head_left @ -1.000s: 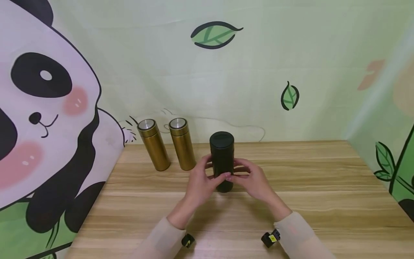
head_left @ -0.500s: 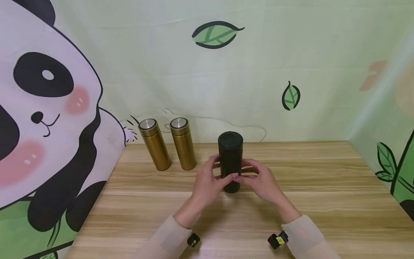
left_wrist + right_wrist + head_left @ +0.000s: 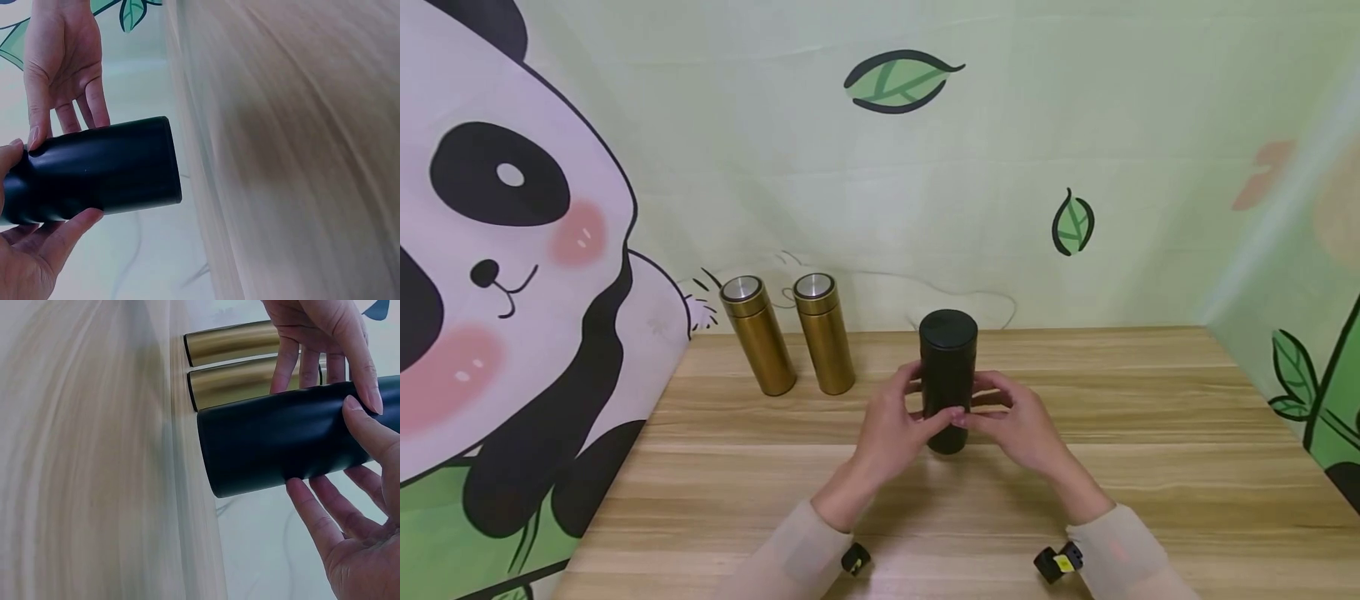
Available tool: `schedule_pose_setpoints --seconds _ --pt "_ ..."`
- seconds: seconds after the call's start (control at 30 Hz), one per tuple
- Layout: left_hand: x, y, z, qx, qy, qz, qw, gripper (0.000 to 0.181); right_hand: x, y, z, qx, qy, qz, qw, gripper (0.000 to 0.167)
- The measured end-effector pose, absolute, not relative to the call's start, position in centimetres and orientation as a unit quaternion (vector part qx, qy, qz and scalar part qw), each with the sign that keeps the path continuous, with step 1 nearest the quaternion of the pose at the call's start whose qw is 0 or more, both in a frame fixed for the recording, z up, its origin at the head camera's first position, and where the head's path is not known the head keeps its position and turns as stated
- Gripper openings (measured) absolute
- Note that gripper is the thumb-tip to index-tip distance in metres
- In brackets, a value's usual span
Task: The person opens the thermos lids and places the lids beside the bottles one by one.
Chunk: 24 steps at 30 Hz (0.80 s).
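Note:
A black cylindrical thermos bottle (image 3: 948,367) with a dark lid is upright between both hands. My left hand (image 3: 891,421) grips its left side and my right hand (image 3: 1018,421) its right side. Both thumbs lie across the front, tips meeting. In the left wrist view, the bottle's base (image 3: 170,159) hangs a little above the wooden table, with a soft shadow below. Fingers of the right hand (image 3: 356,544) curl against the bottle's side in the right wrist view. The far side of the bottle is partly hidden.
Two gold thermos bottles (image 3: 760,350) with silver-topped lids stand upright side by side at the table's back left. Behind the wooden table (image 3: 1112,400) hangs a pale green backdrop (image 3: 760,125) printed with a panda and leaves.
Both hands have carried the black thermos bottle to the right and slightly nearer, keeping the same grip. The two gold bottles have stayed in place.

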<state>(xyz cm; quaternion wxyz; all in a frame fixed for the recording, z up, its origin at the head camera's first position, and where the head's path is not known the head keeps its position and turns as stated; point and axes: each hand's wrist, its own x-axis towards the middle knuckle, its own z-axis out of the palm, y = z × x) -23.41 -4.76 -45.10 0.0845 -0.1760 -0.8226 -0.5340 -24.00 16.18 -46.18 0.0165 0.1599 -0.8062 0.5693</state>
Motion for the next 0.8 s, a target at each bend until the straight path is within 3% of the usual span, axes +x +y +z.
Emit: schedule_pose_setpoints --seconds 0.8 --pt "-23.1 -4.2 -46.0 -0.185 -0.820 -0.538 0.062 0.071 -23.6 17.3 -47.2 0.170 -0.822 0.544 0.017 0.054"
